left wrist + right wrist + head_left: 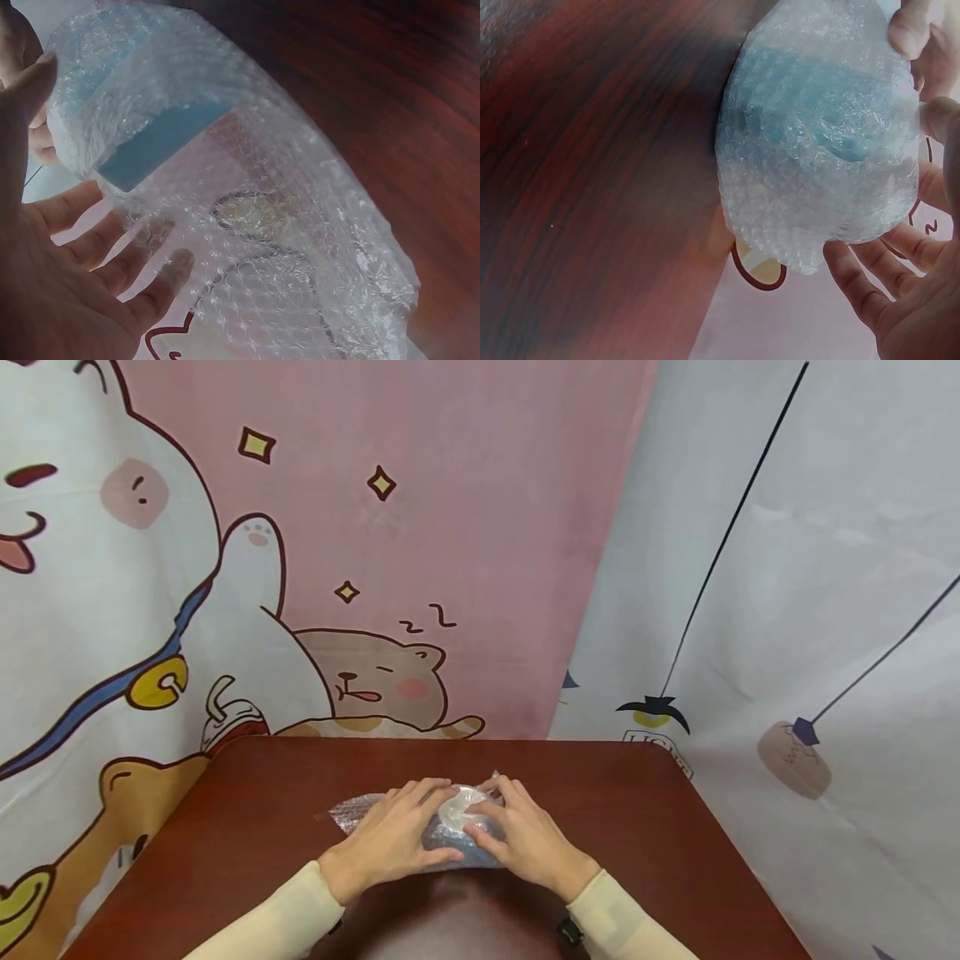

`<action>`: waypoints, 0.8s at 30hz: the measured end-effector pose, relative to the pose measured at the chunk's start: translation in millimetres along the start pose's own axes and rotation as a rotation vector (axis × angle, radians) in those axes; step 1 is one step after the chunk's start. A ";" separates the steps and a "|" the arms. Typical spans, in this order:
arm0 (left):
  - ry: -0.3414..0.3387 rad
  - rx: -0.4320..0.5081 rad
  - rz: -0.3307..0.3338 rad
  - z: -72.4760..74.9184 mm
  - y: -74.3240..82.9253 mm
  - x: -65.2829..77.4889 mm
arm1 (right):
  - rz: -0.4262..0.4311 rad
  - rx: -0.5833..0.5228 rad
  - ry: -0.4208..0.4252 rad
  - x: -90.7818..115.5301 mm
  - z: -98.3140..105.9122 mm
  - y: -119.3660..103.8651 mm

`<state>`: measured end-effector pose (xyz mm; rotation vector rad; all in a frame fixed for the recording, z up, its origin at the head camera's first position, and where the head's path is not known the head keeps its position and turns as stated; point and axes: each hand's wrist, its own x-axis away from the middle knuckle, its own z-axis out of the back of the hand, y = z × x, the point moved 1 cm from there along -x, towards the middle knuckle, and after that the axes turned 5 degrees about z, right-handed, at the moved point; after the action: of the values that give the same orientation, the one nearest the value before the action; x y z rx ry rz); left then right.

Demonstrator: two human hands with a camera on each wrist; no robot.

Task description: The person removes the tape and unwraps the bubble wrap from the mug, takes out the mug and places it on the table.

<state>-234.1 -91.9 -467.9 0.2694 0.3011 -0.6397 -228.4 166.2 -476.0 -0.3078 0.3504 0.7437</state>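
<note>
A bundle of clear bubble wrap (463, 853) sits near the front middle of the table, with a light-blue object (161, 146) inside it. That object shows a straight edge and a corner through the plastic; its exact kind is hidden. My left hand (397, 831) rests on the bundle's left side, its fingers spread and loosely extended, the thumb toward me. On the other side, my right hand (536, 835) touches the wrap with spread, slightly bent fingers. A loose flap of bubble wrap (352, 812) sticks out to the left of the left hand.
The bundle lies on a dark reddish-brown table (622, 793) with a wood grain. Behind the table hangs a pink cloth (487, 527) with cartoon animals, and a pale grey cloth (825, 568) with printed lamps hangs on the right.
</note>
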 end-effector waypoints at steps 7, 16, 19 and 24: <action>0.004 -0.018 -0.021 -4.4 -3.8 -2.0 | -0.002 0.003 0.001 0.8 -1.9 -1.2; 0.009 0.003 -0.008 -5.9 -5.7 -6.1 | -0.007 -0.012 -0.006 -0.8 -0.9 0.5; 0.015 -0.001 -0.008 -6.1 -5.8 -6.7 | -0.011 -0.023 -0.009 -1.0 -0.9 1.1; 0.015 -0.008 -0.015 -2.0 -6.2 -8.7 | -0.011 -0.026 -0.020 -3.3 1.4 1.1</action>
<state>-244.9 -91.2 -467.6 0.2642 0.3199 -0.6512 -231.2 165.5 -473.5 -0.3268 0.3199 0.7408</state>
